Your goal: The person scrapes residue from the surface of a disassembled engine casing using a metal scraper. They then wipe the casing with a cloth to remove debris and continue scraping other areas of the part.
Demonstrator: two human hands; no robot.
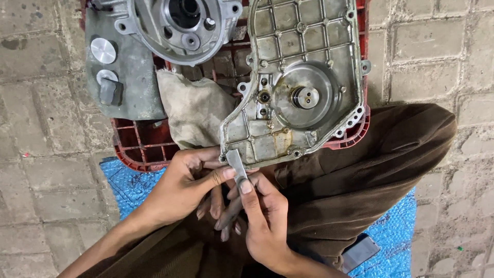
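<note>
Both your hands pinch the small flat blade [237, 163], left hand [177, 188] and right hand [262, 219] steadying it against the near edge of the cover [293, 82], which leans on the red crate [141, 146] beside a rag [193, 105].

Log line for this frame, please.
left hand: grips flat metal blade | right hand: pinches same blade | blade tip: at engine cover lower-left edge | cover: on red crate beside rag

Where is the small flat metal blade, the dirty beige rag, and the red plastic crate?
small flat metal blade [236, 163], head view, middle of the flat strip between both thumbs.
dirty beige rag [193, 108], head view, centre of the crumpled cloth.
red plastic crate [140, 149], head view, bare lower left grid corner.
</note>
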